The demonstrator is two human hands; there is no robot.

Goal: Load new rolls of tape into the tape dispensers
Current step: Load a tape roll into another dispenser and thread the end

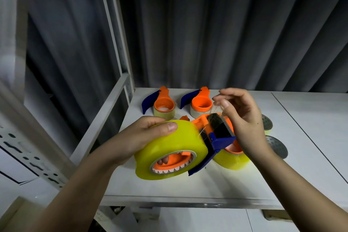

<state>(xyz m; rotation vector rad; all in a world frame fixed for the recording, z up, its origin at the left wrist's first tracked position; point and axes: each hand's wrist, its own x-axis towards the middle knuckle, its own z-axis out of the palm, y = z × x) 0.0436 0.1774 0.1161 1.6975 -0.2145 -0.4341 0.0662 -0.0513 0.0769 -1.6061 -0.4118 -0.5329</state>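
My left hand (pixel 143 135) grips the big yellow-green roll of clear packing tape (pixel 169 149) at the centre of the frame, thumb lying across its top and fingertips showing through its cardboard core. The roll sits on the orange plastic tape dispenser with a blue guard (pixel 216 133), held up off the white shelf board (pixel 226 181); the dispenser's toothed cutting end points toward the upper right. My right hand (pixel 243 118), just right of centre, has its thumb and forefinger pinched on the loose end of transparent tape (pixel 216 108), which rises from the dispenser's front plate, while the other fingers curl loosely above. Directly behind and below my right wrist, a second yellow-green roll on an orange dispenser (pixel 231 158) lies on the shelf. Farther back, toward the upper middle, two more orange-and-blue dispensers stand side by side: the left one (pixel 160 104) carries a thin, pale roll, and the right one (pixel 199 104) carries a whitish, nearly bare core. At the right, partly hidden by my right forearm, two grey dotted discs (pixel 276 146) rest on the shelf. A white metal rack upright (pixel 114 30) runs up the left, with dark corrugated sheeting (pixel 226 34) behind.
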